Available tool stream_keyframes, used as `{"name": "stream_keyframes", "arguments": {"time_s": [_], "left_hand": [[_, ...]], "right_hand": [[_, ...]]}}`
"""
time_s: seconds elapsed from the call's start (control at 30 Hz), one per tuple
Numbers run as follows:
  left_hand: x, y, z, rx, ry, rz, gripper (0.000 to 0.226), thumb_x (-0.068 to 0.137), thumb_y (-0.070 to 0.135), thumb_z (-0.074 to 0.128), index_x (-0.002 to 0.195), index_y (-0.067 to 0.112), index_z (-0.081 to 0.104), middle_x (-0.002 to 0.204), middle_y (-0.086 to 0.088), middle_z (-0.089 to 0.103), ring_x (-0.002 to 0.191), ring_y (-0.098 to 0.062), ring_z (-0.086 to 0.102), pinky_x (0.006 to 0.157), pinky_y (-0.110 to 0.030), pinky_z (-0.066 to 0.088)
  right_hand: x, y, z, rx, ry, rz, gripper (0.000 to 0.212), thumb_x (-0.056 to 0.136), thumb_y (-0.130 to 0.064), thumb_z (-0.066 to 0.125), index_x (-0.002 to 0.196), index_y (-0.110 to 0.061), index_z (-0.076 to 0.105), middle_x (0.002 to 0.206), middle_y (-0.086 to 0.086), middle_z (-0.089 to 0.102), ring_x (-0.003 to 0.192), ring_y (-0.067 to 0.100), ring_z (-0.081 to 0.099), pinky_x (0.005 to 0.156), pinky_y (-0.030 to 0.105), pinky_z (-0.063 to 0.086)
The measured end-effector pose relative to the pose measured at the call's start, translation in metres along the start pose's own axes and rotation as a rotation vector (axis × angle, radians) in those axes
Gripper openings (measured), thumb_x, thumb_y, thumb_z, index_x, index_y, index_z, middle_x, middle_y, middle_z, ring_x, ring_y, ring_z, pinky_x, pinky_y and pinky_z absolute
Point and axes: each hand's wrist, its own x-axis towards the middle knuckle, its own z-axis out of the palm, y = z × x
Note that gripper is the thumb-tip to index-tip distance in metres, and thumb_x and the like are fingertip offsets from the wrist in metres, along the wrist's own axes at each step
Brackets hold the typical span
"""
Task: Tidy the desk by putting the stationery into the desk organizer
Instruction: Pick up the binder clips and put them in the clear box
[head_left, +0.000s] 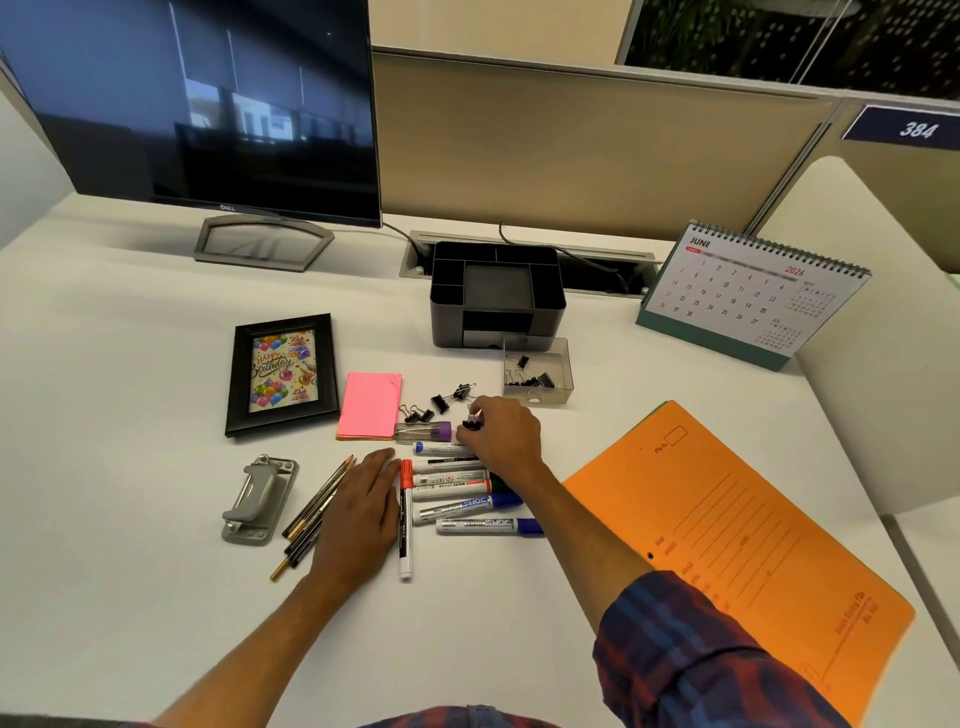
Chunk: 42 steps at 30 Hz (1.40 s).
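The right hand (498, 434) has its grip pinched shut on a small black binder clip (471, 422), held just above the white desk (130, 597). Just left of the grip lie three more loose clips (439, 402), glossy black with wire handles, then a clear tube with a purple cap (422, 431) and a pink pad of sticky notes (368, 405). Just below the grip sits a row of smooth plastic markers (457, 493), capped red and blue. The left hand (358, 512) rests flat and empty beside them, partly over some thin pencils (311, 514). Above and right of the grip, a clear tray (540, 369) already holds several clips. Beyond that, the black organizer (496, 291), boxy with square compartments, looks empty, so the tidying seems barely begun.
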Motion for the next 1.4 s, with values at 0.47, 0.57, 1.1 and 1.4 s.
{"name": "stream_keyframes", "arguments": {"time_s": [0.47, 0.57, 1.1, 1.4], "left_hand": [[0.0, -0.001, 0.002, 0.005, -0.005, -0.005, 0.052, 0.098, 0.034, 0.028, 0.137, 0.01, 0.053, 0.144, -0.007, 0.05, 0.133, -0.023, 0.045, 0.118, -0.032, 0.02], [0.0, -0.001, 0.002, 0.006, -0.004, -0.006, 0.052, 0.098, 0.034, 0.028, 0.137, 0.01, 0.052, 0.144, -0.007, 0.05, 0.134, -0.023, 0.044, 0.118, -0.032, 0.02], [0.0, 0.0, 0.001, -0.006, -0.001, -0.003, 0.049, 0.098, 0.031, 0.03, 0.135, 0.009, 0.054, 0.142, -0.008, 0.052, 0.132, -0.025, 0.047, 0.118, -0.028, 0.015], [0.0, -0.001, 0.002, 0.006, -0.004, -0.007, 0.052, 0.099, 0.035, 0.027, 0.138, 0.012, 0.052, 0.145, -0.007, 0.05, 0.135, -0.022, 0.043, 0.118, -0.034, 0.021]], "right_hand": [[0.025, 0.016, -0.042, 0.176, 0.383, -0.016, 0.031, 0.082, -0.031, 0.071, 0.11, -0.017, 0.068, 0.1, -0.001, 0.072, 0.086, 0.017, 0.065, 0.075, 0.027, 0.05], [0.032, 0.024, -0.046, 0.197, 0.371, 0.037, 0.029, 0.084, -0.029, 0.072, 0.111, -0.016, 0.068, 0.103, 0.002, 0.072, 0.089, 0.02, 0.066, 0.077, 0.028, 0.051], [0.029, -0.001, -0.002, -0.252, 0.063, -0.261, 0.033, 0.095, -0.035, 0.054, 0.122, -0.02, 0.062, 0.126, 0.0, 0.063, 0.124, 0.019, 0.049, 0.113, 0.045, 0.016], [0.038, -0.007, 0.005, -0.268, 0.028, -0.192, 0.029, 0.098, -0.038, 0.051, 0.117, -0.024, 0.068, 0.119, -0.002, 0.067, 0.121, 0.018, 0.051, 0.114, 0.046, 0.007]]}}
